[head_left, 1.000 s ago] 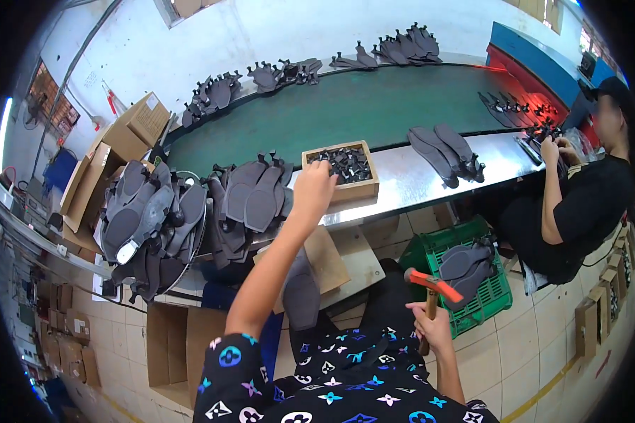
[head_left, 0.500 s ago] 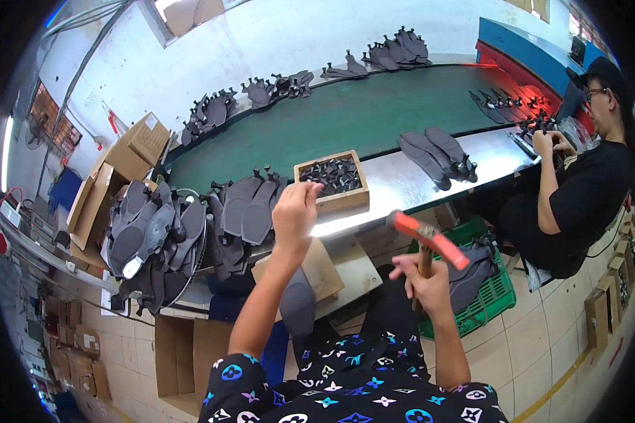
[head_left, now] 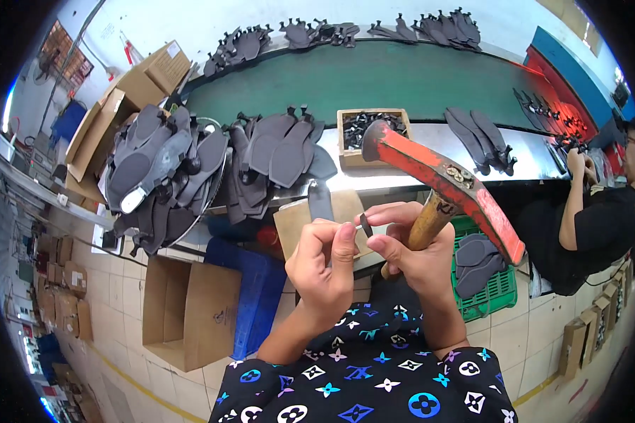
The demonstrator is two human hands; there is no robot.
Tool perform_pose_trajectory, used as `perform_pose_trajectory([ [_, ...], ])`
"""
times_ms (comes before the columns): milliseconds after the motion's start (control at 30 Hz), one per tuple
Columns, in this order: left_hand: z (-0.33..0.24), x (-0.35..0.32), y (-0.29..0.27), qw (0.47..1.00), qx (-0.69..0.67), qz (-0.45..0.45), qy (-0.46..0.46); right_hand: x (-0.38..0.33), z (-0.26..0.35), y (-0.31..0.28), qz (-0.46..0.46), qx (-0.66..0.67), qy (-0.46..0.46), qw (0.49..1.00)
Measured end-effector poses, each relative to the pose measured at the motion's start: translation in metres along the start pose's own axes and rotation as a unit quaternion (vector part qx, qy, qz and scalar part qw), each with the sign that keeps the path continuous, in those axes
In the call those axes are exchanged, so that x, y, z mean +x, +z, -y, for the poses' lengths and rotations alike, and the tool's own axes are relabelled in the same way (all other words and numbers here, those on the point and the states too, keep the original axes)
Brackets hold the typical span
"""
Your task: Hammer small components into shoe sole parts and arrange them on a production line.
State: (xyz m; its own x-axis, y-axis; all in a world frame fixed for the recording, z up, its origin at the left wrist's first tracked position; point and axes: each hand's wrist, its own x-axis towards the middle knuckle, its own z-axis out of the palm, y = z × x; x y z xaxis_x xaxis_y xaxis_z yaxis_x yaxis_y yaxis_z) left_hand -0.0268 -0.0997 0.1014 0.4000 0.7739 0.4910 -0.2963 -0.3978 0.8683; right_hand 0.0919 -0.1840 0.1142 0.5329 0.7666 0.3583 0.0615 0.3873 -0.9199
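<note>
My right hand (head_left: 423,257) is closed around the wooden handle (head_left: 429,224) of a hammer whose long red head (head_left: 448,176) juts up toward the far right. Between that hand's thumb and forefinger is a small black heel tip (head_left: 366,225). My left hand (head_left: 323,264) meets it from the left, thumb and forefinger pinched at a thin pale pin on the piece. Just beyond my hands, a grey shoe sole (head_left: 320,201) lies over a brown board (head_left: 295,229), partly hidden by my fingers. A wooden box (head_left: 374,158) of small black pieces stands behind the hammer head.
Heeled grey soles (head_left: 282,148) are piled at the bench's left; others (head_left: 476,137) lie right. A green belt (head_left: 317,81) runs behind. A green crate (head_left: 497,292), a cardboard box (head_left: 190,310) and a blue bin (head_left: 257,296) stand low. A co-worker (head_left: 600,218) sits at right.
My left hand has come back from beside the wooden box to meet my right hand, with a heel tip now between them. The hammer has risen closer to view, and the view has shifted.
</note>
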Motion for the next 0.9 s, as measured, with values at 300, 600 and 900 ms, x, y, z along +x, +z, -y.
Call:
perform_pose_trajectory([
  [300, 0.095, 0.025, -0.051, 0.979, 0.197, 0.031, -0.033, 0.012, -0.028, 0.011, -0.003, 0.011, 0.074, 0.997],
  [600, 0.178, 0.065, -0.062, 0.957, 0.253, 0.138, 0.03, 0.019, -0.049, 0.007, 0.068, 0.072, 0.19, 0.977],
  [900, 0.154, 0.042, -0.062, 0.953, 0.269, 0.141, 0.008, 0.045, -0.09, 0.002, 0.067, -0.011, 0.181, 0.981],
])
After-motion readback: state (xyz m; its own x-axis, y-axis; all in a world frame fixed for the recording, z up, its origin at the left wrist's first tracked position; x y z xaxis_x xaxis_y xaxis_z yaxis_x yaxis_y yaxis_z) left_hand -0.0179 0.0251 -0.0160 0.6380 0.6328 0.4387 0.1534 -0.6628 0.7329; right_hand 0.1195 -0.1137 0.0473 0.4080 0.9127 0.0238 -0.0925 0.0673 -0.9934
